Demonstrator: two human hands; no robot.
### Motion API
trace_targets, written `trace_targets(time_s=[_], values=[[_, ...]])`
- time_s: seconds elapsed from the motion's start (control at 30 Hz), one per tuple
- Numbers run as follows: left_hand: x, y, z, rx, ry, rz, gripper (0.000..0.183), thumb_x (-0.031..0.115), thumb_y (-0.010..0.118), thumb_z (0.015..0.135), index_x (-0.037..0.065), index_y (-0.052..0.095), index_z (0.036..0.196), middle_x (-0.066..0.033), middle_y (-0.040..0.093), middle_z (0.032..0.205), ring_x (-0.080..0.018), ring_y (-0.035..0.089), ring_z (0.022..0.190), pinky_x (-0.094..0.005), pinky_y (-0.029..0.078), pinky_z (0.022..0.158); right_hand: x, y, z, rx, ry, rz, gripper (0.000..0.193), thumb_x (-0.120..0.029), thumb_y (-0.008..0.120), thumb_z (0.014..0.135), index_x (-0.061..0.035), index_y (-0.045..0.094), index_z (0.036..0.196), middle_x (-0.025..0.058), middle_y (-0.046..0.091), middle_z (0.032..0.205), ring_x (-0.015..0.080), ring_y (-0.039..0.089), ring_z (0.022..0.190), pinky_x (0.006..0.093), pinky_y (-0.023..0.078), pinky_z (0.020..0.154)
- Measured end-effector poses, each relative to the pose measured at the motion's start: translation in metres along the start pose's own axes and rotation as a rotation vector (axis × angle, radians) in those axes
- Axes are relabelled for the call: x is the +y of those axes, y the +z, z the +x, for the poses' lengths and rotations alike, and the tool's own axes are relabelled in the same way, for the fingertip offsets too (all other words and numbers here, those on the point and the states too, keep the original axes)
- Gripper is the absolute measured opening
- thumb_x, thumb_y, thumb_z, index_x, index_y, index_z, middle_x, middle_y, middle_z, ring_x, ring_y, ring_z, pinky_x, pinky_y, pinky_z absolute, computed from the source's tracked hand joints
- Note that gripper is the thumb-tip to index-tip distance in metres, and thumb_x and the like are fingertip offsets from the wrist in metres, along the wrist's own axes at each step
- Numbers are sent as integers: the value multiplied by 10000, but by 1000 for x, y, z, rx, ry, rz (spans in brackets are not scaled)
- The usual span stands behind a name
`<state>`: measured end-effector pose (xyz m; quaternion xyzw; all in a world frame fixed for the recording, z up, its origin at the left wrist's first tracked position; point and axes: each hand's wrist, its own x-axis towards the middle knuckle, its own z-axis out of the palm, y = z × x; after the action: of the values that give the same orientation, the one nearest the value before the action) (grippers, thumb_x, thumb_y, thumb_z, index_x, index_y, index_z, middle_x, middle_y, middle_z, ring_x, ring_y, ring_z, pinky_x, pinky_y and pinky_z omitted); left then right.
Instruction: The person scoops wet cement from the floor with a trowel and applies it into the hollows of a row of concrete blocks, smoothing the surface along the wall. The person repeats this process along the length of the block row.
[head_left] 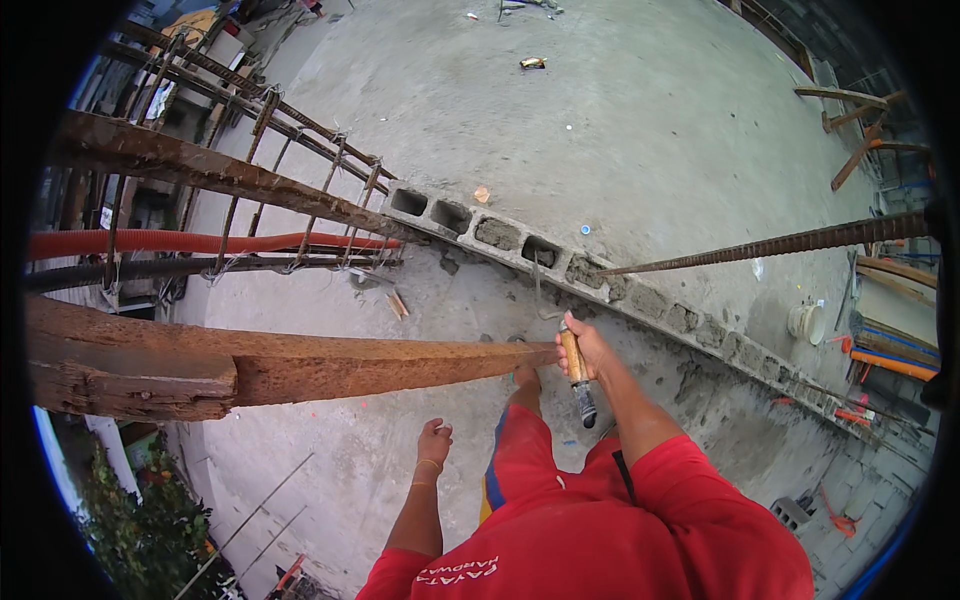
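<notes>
My right hand (592,352) is wrapped round the wooden handle of a trowel (573,358). The trowel's thin metal neck and edge-on blade (538,285) reach toward the row of hollow concrete blocks (470,236), close to an unfilled cell (541,252). Grey mortar (640,297) fills several cells further right, while the cells at the left end look hollow. My left hand (434,442) hangs low to the left, fingers curled in, apart from the blocks and with nothing visible in it.
A long timber post (390,370) rises at the left, beside another wooden beam (200,165), an orange corrugated pipe (190,241) and tied rebar (260,125). One ribbed steel bar (780,245) stands up from the block row. A white bucket (806,323) sits at right.
</notes>
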<state>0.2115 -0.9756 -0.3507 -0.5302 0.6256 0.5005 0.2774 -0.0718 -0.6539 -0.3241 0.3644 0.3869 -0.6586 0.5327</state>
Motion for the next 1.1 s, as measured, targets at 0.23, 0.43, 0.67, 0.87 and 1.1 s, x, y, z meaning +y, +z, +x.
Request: trace_targets(time_s=[0.23, 0.43, 0.67, 0.87, 1.1], values=[[0, 110, -9, -118, 312, 371, 415, 212, 668, 936, -8, 608, 1284, -128, 700, 1069, -216, 660, 929, -337, 521, 827, 72, -120, -98, 49, -282, -483, 364, -398, 704, 954, -59, 577, 988, 27, 588, 692, 147, 578, 540, 308, 502, 483], [-24, 218, -51, -57, 550, 746, 433, 232, 702, 904, -27, 608, 1238, -233, 623, 1203, -356, 614, 1078, -422, 490, 979, 189, -342, -138, 476, -13, -479, 406, -320, 737, 925, -21, 571, 1143, 44, 605, 750, 180, 603, 551, 356, 500, 470], [-111, 295, -62, -57, 624, 1222, 676, 314, 735, 870, -13, 468, 1398, -302, 450, 1419, -474, 467, 1289, -507, 410, 1096, 335, -559, -38, 851, -248, 939, 168, -237, 678, 944, -84, 623, 988, 25, 550, 699, 169, 480, 486, 389, 440, 431], [-139, 339, -69, 17, 479, 1530, 758, 354, 753, 841, 28, 433, 1446, -264, 394, 1505, -469, 396, 1371, -542, 385, 1115, 411, -650, 115, 783, -216, 1369, 111, -213, 625, 958, -110, 634, 919, 13, 492, 672, 176, 448, 494, 389, 402, 474], [-143, 367, -67, 10, 408, 1626, 721, 339, 772, 802, 54, 478, 1396, -187, 436, 1491, -437, 411, 1362, -547, 398, 1092, 283, -688, 211, 795, -277, 1501, 83, -113, 553, 969, -49, 571, 919, 57, 478, 765, 210, 477, 563, 443, 450, 556]])
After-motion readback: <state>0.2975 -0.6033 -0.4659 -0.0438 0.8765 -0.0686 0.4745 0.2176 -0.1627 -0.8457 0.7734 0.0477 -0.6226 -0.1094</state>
